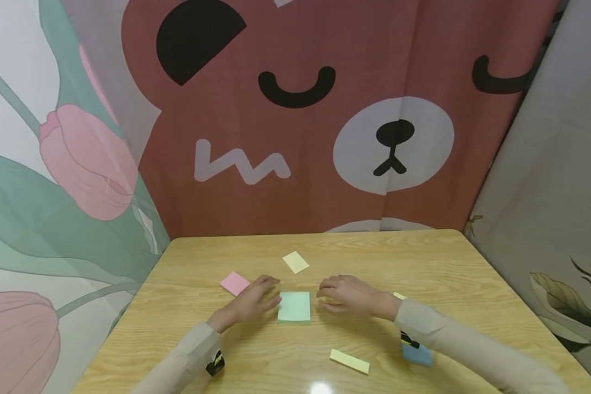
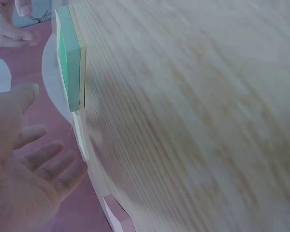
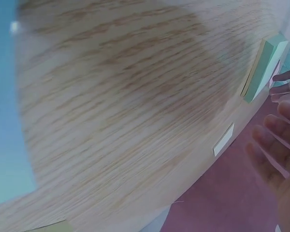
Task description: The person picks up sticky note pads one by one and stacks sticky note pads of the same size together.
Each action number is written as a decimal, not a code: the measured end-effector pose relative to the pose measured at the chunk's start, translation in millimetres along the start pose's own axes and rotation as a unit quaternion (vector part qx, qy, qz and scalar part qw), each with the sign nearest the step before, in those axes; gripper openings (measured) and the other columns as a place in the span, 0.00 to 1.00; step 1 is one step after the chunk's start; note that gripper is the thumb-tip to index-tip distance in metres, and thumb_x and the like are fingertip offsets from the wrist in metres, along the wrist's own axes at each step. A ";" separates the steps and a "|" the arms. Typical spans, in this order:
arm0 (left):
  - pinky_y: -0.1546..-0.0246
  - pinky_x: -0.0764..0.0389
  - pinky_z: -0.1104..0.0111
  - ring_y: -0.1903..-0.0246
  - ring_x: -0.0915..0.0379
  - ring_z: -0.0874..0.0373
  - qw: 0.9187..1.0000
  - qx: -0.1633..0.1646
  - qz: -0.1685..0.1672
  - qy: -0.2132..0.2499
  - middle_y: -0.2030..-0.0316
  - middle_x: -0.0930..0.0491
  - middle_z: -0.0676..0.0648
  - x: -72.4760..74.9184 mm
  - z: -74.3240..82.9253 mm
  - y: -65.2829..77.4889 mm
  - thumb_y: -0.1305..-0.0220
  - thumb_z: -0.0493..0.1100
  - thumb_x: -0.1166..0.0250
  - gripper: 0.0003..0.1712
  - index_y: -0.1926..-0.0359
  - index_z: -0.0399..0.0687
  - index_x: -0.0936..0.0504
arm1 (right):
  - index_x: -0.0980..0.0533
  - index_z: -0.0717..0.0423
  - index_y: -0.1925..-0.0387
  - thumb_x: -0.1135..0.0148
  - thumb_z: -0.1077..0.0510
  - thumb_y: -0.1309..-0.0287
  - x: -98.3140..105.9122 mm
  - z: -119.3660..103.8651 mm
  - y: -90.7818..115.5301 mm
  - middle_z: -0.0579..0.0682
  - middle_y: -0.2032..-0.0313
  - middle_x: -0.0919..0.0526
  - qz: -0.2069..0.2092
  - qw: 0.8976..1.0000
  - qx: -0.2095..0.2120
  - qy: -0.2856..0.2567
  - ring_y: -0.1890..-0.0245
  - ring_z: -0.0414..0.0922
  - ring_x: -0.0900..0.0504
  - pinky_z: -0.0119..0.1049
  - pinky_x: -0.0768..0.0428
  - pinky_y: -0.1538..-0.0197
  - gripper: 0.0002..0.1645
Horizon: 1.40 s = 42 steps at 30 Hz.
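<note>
A mint-green sticky note pad [image 1: 294, 306] lies on the wooden table between the two hands. In the left wrist view a thin cream layer [image 2: 82, 72] shows beneath the green pad. My left hand [image 1: 251, 301] hovers at the pad's left side, fingers loosely bent, its fingertips close to the edge; whether they touch it I cannot tell. To the right of the pad is my right hand [image 1: 351, 295], relaxed and holding nothing, with a small gap to the pad. Behind the left hand lies a pink sticky note pad [image 1: 233, 282], partly covered by it.
A pale yellow note pad [image 1: 295, 262] lies beyond the green one. Nearer the front is a narrow yellow strip pad [image 1: 349, 361]. A blue pad [image 1: 417, 354] sits under the right forearm, and a yellow piece [image 1: 399, 296] peeks out behind that wrist. Printed curtains [image 1: 295, 208] surround the table.
</note>
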<state>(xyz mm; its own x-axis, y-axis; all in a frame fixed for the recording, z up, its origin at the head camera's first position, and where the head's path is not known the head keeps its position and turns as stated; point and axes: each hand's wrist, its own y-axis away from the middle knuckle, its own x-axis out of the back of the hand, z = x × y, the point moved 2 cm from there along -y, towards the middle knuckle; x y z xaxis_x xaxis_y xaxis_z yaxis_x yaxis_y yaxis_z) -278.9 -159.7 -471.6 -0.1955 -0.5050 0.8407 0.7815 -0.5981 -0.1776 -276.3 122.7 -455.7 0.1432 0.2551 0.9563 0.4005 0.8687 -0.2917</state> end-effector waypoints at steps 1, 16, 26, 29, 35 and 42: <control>0.42 0.28 0.48 0.42 0.30 0.39 1.000 -0.003 0.007 -0.001 0.39 0.31 0.34 0.3 0.4 0.0 0.27 0.46 0.41 0.29 0.35 0.30 0.31 | 0.18 0.55 0.52 0.36 0.53 0.35 1.1 0.2 1.9 0.46 0.56 0.18 0.008 1.000 0.004 0.002 0.57 0.41 0.19 0.40 0.19 0.52 0.14; 0.45 0.26 0.48 0.44 0.28 0.41 0.998 0.015 0.049 -0.043 0.43 0.26 0.38 2.8 -6.3 4.5 0.27 0.44 0.40 0.25 0.37 0.33 0.27 | 0.16 0.55 0.56 0.32 0.54 0.39 8.4 5.0 25.1 0.45 0.60 0.17 0.042 0.999 0.014 0.023 0.62 0.40 0.19 0.37 0.18 0.59 0.12; 0.44 0.26 0.48 0.45 0.27 0.40 0.996 0.014 0.064 -0.067 0.45 0.24 0.37 3.3 -9.8 5.4 0.28 0.42 0.40 0.22 0.39 0.32 0.25 | 0.16 0.53 0.58 0.30 0.54 0.41 10.6 2.3 36.1 0.43 0.62 0.17 0.045 0.998 0.031 0.033 0.64 0.38 0.20 0.35 0.19 0.61 0.11; 0.44 0.26 0.48 0.46 0.27 0.40 0.995 0.017 0.069 -0.064 0.46 0.24 0.37 4.6 -8.8 5.9 0.28 0.42 0.40 0.22 0.40 0.32 0.25 | 0.16 0.53 0.58 0.30 0.54 0.41 10.7 2.4 40.5 0.43 0.63 0.18 0.045 0.998 0.032 0.036 0.64 0.38 0.20 0.34 0.19 0.62 0.11; 0.43 0.28 0.48 0.45 0.28 0.40 0.994 0.021 0.077 -0.072 0.46 0.23 0.37 5.2 -9.1 6.7 0.29 0.42 0.38 0.21 0.41 0.32 0.23 | 0.16 0.54 0.59 0.30 0.53 0.41 10.5 4.1 50.1 0.43 0.63 0.18 0.040 0.998 0.026 0.036 0.64 0.38 0.20 0.34 0.18 0.60 0.11; 0.44 0.28 0.46 0.47 0.26 0.40 0.991 0.026 0.101 -0.079 0.49 0.21 0.38 4.3 -16.6 8.9 0.32 0.41 0.35 0.19 0.44 0.35 0.20 | 0.16 0.55 0.59 0.30 0.54 0.41 10.7 6.9 59.1 0.44 0.62 0.17 0.037 0.999 0.020 0.028 0.64 0.38 0.20 0.33 0.18 0.61 0.11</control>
<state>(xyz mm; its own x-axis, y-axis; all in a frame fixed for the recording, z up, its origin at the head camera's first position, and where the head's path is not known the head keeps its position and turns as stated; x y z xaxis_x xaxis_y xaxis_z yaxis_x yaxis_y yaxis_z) -282.7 -177.5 -478.0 0.0605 -0.5044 0.8614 0.8251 -0.4603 -0.3275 -257.3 179.7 -462.6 0.2227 0.2958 0.9290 0.3497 0.8652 -0.3593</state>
